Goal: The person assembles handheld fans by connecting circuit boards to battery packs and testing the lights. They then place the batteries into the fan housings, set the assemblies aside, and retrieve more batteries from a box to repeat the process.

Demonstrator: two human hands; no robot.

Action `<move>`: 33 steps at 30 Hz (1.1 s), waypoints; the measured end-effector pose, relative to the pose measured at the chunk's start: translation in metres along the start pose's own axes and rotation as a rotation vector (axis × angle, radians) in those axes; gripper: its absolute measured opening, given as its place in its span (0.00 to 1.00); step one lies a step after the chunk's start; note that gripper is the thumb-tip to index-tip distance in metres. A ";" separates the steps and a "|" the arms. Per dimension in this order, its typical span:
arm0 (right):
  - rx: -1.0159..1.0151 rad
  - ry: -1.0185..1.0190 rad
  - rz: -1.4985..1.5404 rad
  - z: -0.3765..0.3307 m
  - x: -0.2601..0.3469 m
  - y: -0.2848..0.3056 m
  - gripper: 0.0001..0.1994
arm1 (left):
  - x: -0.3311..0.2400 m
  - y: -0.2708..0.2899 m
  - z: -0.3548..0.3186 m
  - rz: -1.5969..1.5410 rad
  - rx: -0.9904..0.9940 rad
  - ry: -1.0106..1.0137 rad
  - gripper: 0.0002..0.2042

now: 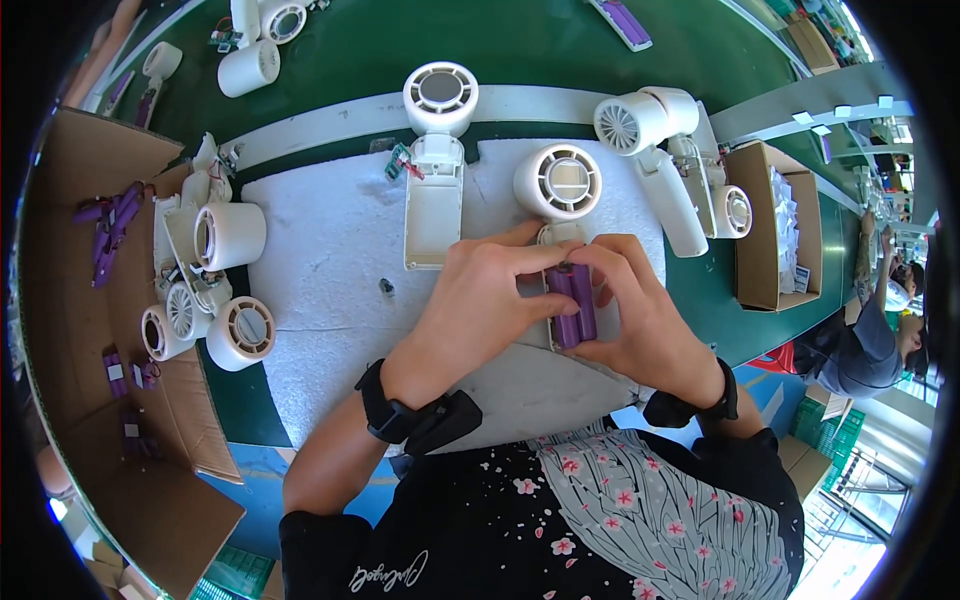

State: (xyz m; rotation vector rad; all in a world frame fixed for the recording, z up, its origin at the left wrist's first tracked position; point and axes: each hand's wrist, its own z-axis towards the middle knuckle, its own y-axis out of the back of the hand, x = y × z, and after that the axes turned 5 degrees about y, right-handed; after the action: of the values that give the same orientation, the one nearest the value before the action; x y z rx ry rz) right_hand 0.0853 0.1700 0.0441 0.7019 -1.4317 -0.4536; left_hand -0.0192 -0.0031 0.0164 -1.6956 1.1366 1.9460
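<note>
A white handheld fan (pixel 560 183) lies on the padded mat in front of me, its handle toward my body. In that handle sits a purple battery pack (pixel 572 305) of cylindrical cells side by side. My left hand (pixel 490 285) is closed on the pack from the left, thumb on the cells and index finger at its upper end. From the right, my right hand (pixel 638 305) grips the handle and pack, fingertips at the upper end and thumb by the lower end. What the meeting fingertips pinch is hidden. Beyond my left hand lies another fan (pixel 438 100) with an open handle shell.
White fan parts crowd the left (pixel 232 235) and right (pixel 650 125) of the mat (pixel 320 290). A cardboard box (pixel 150 500) with purple packs (pixel 110 225) stands at left, a smaller box (pixel 760 230) at right. A green circuit board (pixel 400 162) lies by the far fan. Another person (pixel 860 350) sits far right.
</note>
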 end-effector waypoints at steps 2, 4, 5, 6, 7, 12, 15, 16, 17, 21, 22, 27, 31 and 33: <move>-0.010 -0.009 0.008 0.001 0.001 -0.001 0.42 | -0.002 0.001 0.000 -0.038 0.016 0.035 0.24; -0.013 -0.035 0.033 0.002 0.002 -0.002 0.43 | -0.003 0.000 -0.001 -0.031 0.023 0.035 0.24; -0.027 -0.029 0.028 0.003 0.002 -0.004 0.43 | -0.003 0.000 -0.002 -0.033 0.029 0.046 0.24; -0.040 -0.013 0.011 0.003 0.000 -0.006 0.42 | -0.003 -0.001 -0.002 -0.035 0.035 0.058 0.24; -0.051 0.002 -0.007 0.004 -0.002 -0.008 0.41 | -0.003 -0.001 -0.001 -0.026 0.036 0.045 0.24; -0.004 0.206 -0.048 0.003 -0.011 -0.001 0.39 | -0.001 -0.002 0.001 -0.071 0.036 0.064 0.24; -0.019 0.207 -0.053 -0.005 -0.013 0.001 0.37 | 0.001 -0.004 -0.001 -0.080 -0.013 0.043 0.24; -0.021 0.209 -0.050 -0.007 -0.011 0.000 0.36 | 0.001 -0.004 -0.001 -0.070 -0.005 0.030 0.24; -0.014 0.227 -0.051 -0.009 -0.009 -0.001 0.36 | 0.002 -0.004 -0.001 -0.061 0.001 0.018 0.24; -0.047 0.244 -0.181 -0.014 -0.001 -0.003 0.35 | 0.005 -0.004 -0.004 -0.058 0.015 -0.021 0.25; -0.037 0.235 -0.193 -0.014 0.001 -0.002 0.34 | 0.006 -0.005 -0.005 -0.065 0.031 -0.035 0.25; -0.075 0.102 -0.276 0.010 0.002 -0.001 0.29 | 0.002 -0.011 -0.010 0.035 -0.227 -0.174 0.23; -0.279 0.051 -0.635 0.051 0.009 0.006 0.25 | -0.009 -0.003 -0.010 -0.019 -0.395 -0.121 0.20; -0.367 0.085 -0.792 0.087 0.013 0.017 0.24 | -0.007 0.004 -0.006 0.029 -0.498 -0.199 0.16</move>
State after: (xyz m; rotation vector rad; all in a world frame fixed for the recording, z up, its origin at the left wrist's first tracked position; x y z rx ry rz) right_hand -0.0012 0.1586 0.0647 0.9549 -0.9055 -1.2483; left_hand -0.0156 -0.0083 0.0246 -1.6530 0.6405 2.5018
